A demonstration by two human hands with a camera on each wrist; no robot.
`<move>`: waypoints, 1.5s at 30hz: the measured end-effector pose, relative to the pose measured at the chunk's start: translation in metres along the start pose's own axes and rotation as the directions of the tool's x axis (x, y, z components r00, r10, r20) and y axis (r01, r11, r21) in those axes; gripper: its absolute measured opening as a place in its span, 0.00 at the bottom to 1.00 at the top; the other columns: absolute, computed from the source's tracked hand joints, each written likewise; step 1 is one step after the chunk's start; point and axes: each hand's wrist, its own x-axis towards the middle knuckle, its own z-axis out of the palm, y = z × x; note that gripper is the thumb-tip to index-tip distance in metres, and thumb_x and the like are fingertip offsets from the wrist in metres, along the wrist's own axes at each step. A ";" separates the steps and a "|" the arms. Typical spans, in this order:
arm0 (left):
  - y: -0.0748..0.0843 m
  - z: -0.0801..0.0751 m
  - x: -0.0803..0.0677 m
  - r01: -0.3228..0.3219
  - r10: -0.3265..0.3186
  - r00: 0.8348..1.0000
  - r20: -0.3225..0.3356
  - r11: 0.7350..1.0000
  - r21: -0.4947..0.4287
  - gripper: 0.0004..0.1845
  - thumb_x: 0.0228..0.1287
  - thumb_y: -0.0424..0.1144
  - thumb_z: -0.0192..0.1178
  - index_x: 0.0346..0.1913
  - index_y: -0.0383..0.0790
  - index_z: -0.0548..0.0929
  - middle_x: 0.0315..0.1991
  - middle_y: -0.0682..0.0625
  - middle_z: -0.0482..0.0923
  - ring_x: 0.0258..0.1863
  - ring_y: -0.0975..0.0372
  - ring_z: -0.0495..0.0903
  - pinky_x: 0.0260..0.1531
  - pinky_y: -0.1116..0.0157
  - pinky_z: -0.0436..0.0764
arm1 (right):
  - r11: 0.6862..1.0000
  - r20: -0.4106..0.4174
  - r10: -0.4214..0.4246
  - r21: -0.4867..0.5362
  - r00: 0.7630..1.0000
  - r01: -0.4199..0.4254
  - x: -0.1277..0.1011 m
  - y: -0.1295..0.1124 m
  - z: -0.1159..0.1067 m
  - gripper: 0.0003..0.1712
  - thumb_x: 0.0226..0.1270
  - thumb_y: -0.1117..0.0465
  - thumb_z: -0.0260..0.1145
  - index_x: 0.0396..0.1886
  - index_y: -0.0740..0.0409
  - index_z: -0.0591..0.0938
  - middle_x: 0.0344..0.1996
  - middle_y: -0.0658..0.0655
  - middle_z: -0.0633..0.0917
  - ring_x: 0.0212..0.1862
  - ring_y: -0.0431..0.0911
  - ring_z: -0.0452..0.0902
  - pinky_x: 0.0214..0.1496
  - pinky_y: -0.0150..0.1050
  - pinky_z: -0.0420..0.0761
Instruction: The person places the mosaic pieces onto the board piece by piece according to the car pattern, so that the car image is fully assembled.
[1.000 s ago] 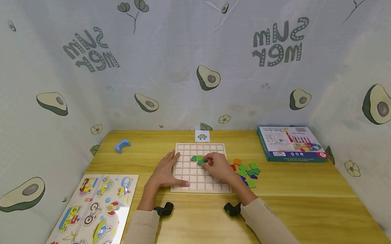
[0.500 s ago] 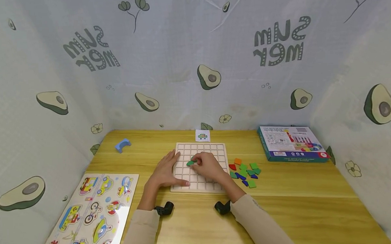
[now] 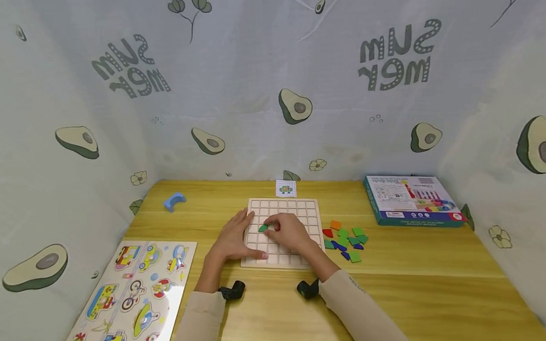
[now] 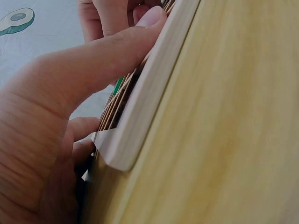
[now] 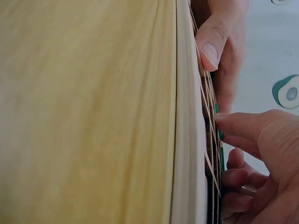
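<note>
A pale wooden grid board (image 3: 297,208) lies flat in the middle of the table. My left hand (image 3: 232,240) rests open on its left side, thumb along the near edge (image 4: 140,112). My right hand (image 3: 287,231) lies over the middle of the board, fingertips pinching a small green piece (image 3: 263,228) at the left part of the grid. In the right wrist view the green piece (image 5: 219,134) shows between thumb and fingers of my right hand (image 5: 261,140), above the board's rim (image 5: 187,140). My hand hides anything under it.
Loose green, red, orange and blue pieces (image 3: 345,238) lie right of the board. A game box (image 3: 411,201) sits at the back right, a pattern card (image 3: 285,188) behind the board, a blue block (image 3: 174,200) at the back left, a vehicle puzzle (image 3: 128,296) at the front left.
My right hand has slid left across the board with the green piece, from the middle toward the left columns. My left hand has stayed on the board's left side.
</note>
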 end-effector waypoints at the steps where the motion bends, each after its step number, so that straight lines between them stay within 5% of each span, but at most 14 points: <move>1: 0.000 0.000 0.000 0.004 -0.004 1.000 0.001 1.000 0.002 0.70 0.41 0.69 0.79 0.83 0.46 0.54 0.85 0.46 0.42 0.85 0.49 0.43 0.79 0.40 0.54 | 1.000 -0.001 0.000 0.003 1.000 0.000 0.000 0.000 0.000 0.13 0.67 0.55 0.74 0.49 0.52 0.91 0.19 0.48 0.75 0.19 0.40 0.63 0.21 0.33 0.59; 11: 0.001 -0.001 0.000 0.016 -0.016 1.000 0.001 1.000 -0.001 0.69 0.40 0.69 0.79 0.83 0.46 0.55 0.85 0.46 0.43 0.85 0.49 0.43 0.80 0.41 0.53 | 0.998 0.011 0.002 0.063 1.000 -0.003 -0.003 0.003 -0.002 0.15 0.67 0.57 0.74 0.52 0.53 0.90 0.23 0.49 0.77 0.23 0.41 0.67 0.25 0.34 0.65; 22: -0.003 0.005 0.003 0.010 -0.010 1.000 -0.017 1.000 -0.003 0.71 0.37 0.71 0.78 0.83 0.45 0.54 0.85 0.46 0.44 0.84 0.48 0.45 0.79 0.40 0.55 | 0.989 -0.059 0.035 0.143 0.998 -0.026 -0.024 0.020 -0.032 0.13 0.67 0.58 0.75 0.50 0.55 0.90 0.25 0.51 0.77 0.24 0.42 0.66 0.26 0.32 0.66; 29: -0.003 0.004 0.003 0.007 -0.007 1.000 -0.013 1.000 0.000 0.71 0.38 0.69 0.79 0.83 0.45 0.54 0.85 0.46 0.43 0.85 0.49 0.44 0.80 0.41 0.54 | 0.992 -0.106 0.028 0.128 0.994 -0.014 -0.035 0.037 -0.052 0.14 0.67 0.60 0.74 0.50 0.59 0.89 0.25 0.53 0.76 0.22 0.42 0.66 0.24 0.31 0.66; 45: -0.001 0.003 0.000 -0.007 0.006 1.000 -0.003 1.000 -0.010 0.71 0.39 0.68 0.80 0.84 0.45 0.53 0.85 0.45 0.42 0.85 0.48 0.43 0.80 0.40 0.53 | 0.987 -0.163 0.157 0.055 0.974 -0.150 -0.073 0.086 -0.094 0.17 0.69 0.57 0.72 0.54 0.58 0.87 0.30 0.54 0.78 0.32 0.46 0.71 0.31 0.33 0.73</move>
